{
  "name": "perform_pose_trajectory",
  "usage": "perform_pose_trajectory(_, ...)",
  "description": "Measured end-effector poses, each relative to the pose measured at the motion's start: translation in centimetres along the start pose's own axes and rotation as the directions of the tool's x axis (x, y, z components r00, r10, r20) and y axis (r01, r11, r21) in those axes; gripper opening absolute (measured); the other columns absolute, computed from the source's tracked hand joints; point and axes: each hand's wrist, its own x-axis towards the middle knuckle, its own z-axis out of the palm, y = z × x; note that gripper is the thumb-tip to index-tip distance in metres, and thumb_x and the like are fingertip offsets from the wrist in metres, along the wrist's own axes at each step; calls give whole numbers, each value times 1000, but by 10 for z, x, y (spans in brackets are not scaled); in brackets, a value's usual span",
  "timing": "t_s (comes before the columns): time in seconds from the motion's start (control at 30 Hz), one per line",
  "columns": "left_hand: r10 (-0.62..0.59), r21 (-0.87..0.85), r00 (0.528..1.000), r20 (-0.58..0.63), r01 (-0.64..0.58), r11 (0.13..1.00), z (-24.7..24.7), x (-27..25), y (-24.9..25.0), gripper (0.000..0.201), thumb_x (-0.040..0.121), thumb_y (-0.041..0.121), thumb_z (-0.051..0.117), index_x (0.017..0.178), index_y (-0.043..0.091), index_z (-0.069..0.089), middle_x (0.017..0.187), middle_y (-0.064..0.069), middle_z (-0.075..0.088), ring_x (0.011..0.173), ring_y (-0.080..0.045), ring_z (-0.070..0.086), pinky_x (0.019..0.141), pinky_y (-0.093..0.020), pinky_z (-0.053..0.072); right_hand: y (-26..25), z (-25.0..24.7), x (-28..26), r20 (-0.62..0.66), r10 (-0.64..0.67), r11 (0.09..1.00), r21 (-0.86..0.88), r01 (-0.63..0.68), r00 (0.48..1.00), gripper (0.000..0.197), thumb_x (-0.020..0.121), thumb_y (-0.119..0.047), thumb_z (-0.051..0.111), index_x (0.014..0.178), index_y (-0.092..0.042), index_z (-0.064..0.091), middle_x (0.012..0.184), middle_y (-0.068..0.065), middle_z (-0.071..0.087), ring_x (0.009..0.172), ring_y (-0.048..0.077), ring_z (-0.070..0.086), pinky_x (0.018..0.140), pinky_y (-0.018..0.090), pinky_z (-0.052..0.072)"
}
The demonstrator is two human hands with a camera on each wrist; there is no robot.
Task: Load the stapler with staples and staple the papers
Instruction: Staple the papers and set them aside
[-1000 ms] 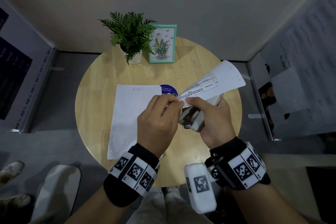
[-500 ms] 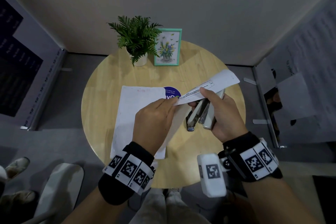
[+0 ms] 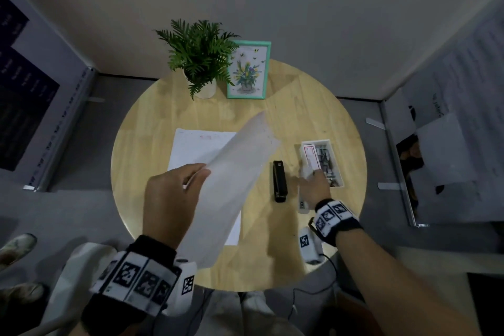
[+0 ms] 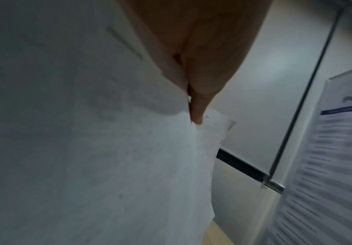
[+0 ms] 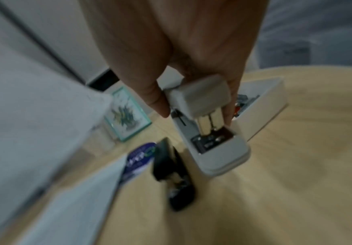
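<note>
One round wooden table (image 3: 300, 123) in a grey-walled corner, printed poster panels (image 3: 463, 106) leaning at either side. On the tabletop, a flat white sheet (image 3: 196, 150) left of centre, partly covering a blue round sticker (image 5: 141, 155). At the far edge, a potted fern (image 3: 199, 54) just beside a teal-framed flower picture (image 3: 248, 69). To the right, an open white box (image 3: 321, 162) of staples.

Above the flat sheet, a sheaf of papers (image 3: 234, 185) raised and tilted, pinched at one edge in the left hand (image 3: 171, 199), thumb on top, fingers (image 4: 196, 112) curled beneath.

Between sheet and box, a black stapler (image 3: 280, 181) lying on the wood, untouched. Just right of it, a white stapler (image 5: 208, 132), gripped between thumb and fingers of the right hand (image 3: 313, 188), low over the table next to the staple box; touching the wood or not, cannot tell.
</note>
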Motion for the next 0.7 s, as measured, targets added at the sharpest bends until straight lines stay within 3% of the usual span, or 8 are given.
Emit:
perform_pose_trajectory(0.13, -123, -85, 992, 25, 124, 989, 3, 0, -10, 13, 87, 20, 66, 90, 13, 77, 75, 27, 62, 69, 22, 57, 64, 5, 36, 1, 19, 26, 5, -94, 890, -448, 86, 996, 33, 95, -19, 53, 120, 2, 50, 121, 22, 60, 110, 37, 59, 84, 39, 49)
perform_pose_trajectory(0.23, -168, -147, 985, 43, 172, 974, 5, 0, -16, 14, 86, 21, 67, 90, 13, 77, 72, 28, 62, 70, 22, 59, 61, 2, 38, -5, 28, 33, 55, -129, 833, -536, 138, 990, 19, 95, -16, 52, 101, 1, 58, 114, 23, 64, 105, 38, 62, 84, 40, 51)
perform_pose_trajectory(0.3, -162, -185, 986, 40, 167, 968, 6, 2, -16, 14, 86, 21, 67, 91, 12, 77, 73, 23, 66, 71, 15, 62, 60, 0, 40, -8, 27, 38, 64, -156, 843, -511, 166, 986, 23, 96, -19, 47, 96, 2, 57, 114, 25, 62, 106, 39, 61, 84, 39, 50)
perform_pose_trajectory(0.33, -150, -193, 988, 38, 154, 969, 5, 2, -16, 14, 86, 21, 67, 91, 12, 77, 73, 22, 67, 73, 10, 64, 60, -2, 41, -10, 24, 40, 31, -174, 874, -456, 169, 984, 28, 96, -19, 46, 107, 4, 57, 121, 25, 59, 112, 38, 58, 90, 40, 49)
perform_pose_trajectory(0.43, -98, -196, 994, 45, 105, 975, 0, 5, -16, 12, 86, 20, 68, 88, 14, 77, 67, 33, 64, 79, 0, 66, 65, -12, 48, -32, -1, 30, -26, -265, 964, 18, 265, 964, 42, 91, -5, 50, 133, -9, 49, 139, 13, 50, 127, 29, 48, 104, 40, 41)
perform_pose_trajectory(0.5, -56, -193, 997, 55, 66, 979, -5, 7, -15, 10, 86, 20, 68, 86, 16, 77, 66, 43, 61, 79, 4, 65, 64, -8, 46, -59, -27, 5, 74, -447, 878, 227, 422, 891, 51, 86, 1, 57, 130, -23, 49, 138, 3, 51, 127, 17, 44, 101, 31, 40)
perform_pose_trajectory(0.6, -13, -210, 997, 79, 30, 977, -15, 9, -13, 9, 86, 20, 68, 84, 17, 76, 75, 43, 63, 80, 4, 65, 65, -6, 44, -94, -51, -33, 377, -634, 764, 175, 621, 675, 57, 82, -1, 65, 127, -34, 52, 133, -7, 56, 125, 6, 47, 93, 10, 40)
perform_pose_trajectory(0.7, 8, -243, 992, 130, 24, 970, -30, 11, -11, 7, 85, 20, 68, 83, 19, 75, 84, 29, 69, 79, -1, 67, 70, -16, 50, -113, -53, -56, 463, -669, 689, 93, 718, 582, 22, 84, -11, 68, 106, -14, 69, 107, 5, 73, 105, 15, 66, 92, 30, 51)
